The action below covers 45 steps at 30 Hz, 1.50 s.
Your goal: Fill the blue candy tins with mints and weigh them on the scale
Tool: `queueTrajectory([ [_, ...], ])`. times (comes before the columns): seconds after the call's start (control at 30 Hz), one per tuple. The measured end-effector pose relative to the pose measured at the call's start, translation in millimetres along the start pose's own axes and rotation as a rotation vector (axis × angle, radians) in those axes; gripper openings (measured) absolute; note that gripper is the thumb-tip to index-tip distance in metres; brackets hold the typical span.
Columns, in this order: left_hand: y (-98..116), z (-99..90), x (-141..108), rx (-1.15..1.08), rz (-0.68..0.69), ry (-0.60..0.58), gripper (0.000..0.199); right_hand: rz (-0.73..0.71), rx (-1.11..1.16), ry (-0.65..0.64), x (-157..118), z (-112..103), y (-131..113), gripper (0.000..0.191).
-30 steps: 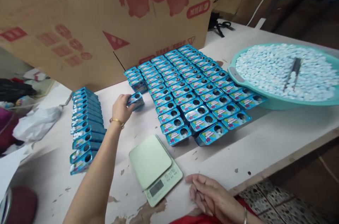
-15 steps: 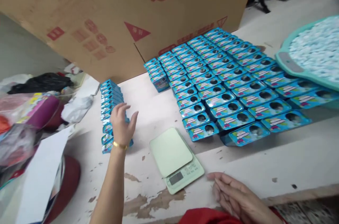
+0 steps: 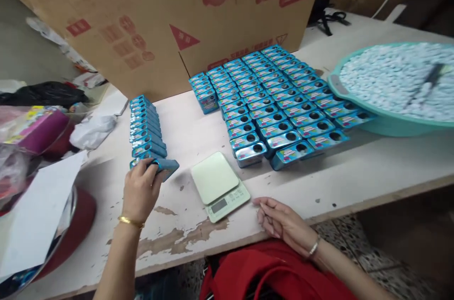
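Observation:
My left hand (image 3: 141, 192) grips a blue tin (image 3: 168, 167) at the near end of a row of blue tins (image 3: 146, 122) on the left. The held tin is tilted, its side toward the right. My right hand (image 3: 282, 221) rests by the table's front edge with its fingers loosely curled together; whether something small is between them cannot be made out. Between the hands lies a pale green scale (image 3: 215, 178) with a bare plate. Behind it and to the right stand several rows of blue tins (image 3: 276, 106) with round dark openings.
A turquoise basin (image 3: 383, 118) of small pale blue pieces stands at the right, with a dark tool in it. A large cardboard box (image 3: 152, 2) rises behind. At the left are a red bin (image 3: 81, 233), white sheets and plastic bags.
My left hand has come nearer and closed on a tin at the row's near end, tilting it. The view has shifted, showing more of the basin. My right hand remains beside the scale.

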<state>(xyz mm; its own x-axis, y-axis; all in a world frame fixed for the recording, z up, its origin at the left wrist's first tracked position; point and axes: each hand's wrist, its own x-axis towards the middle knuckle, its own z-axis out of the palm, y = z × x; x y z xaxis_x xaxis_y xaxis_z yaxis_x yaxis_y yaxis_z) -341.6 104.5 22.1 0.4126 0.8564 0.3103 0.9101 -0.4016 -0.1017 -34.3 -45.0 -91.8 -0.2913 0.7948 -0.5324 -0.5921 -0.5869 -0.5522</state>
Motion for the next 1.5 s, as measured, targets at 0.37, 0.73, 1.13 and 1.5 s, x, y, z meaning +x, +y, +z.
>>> queueTrajectory([
  [0.37, 108, -4.5, 36, -0.201, 0.278, -0.27, 0.024, -0.051, 0.004, -0.031, 0, -3, -1, 0.044],
  [0.73, 58, -28.2, 0, -0.395, -0.093, 0.154, 0.026, -0.034, -0.001, -0.021, -3, -4, -5, 0.037],
  [1.13, 57, 5.6, -51, -0.499, -0.172, 0.05, 0.029, 0.033, -0.045, 0.028, -6, 0, -7, 0.04],
  [1.5, 84, 13.3, -37, -0.386, 0.126, 0.176, 0.059, -0.572, -0.64, 0.124, 0, 50, -41, 0.023],
])
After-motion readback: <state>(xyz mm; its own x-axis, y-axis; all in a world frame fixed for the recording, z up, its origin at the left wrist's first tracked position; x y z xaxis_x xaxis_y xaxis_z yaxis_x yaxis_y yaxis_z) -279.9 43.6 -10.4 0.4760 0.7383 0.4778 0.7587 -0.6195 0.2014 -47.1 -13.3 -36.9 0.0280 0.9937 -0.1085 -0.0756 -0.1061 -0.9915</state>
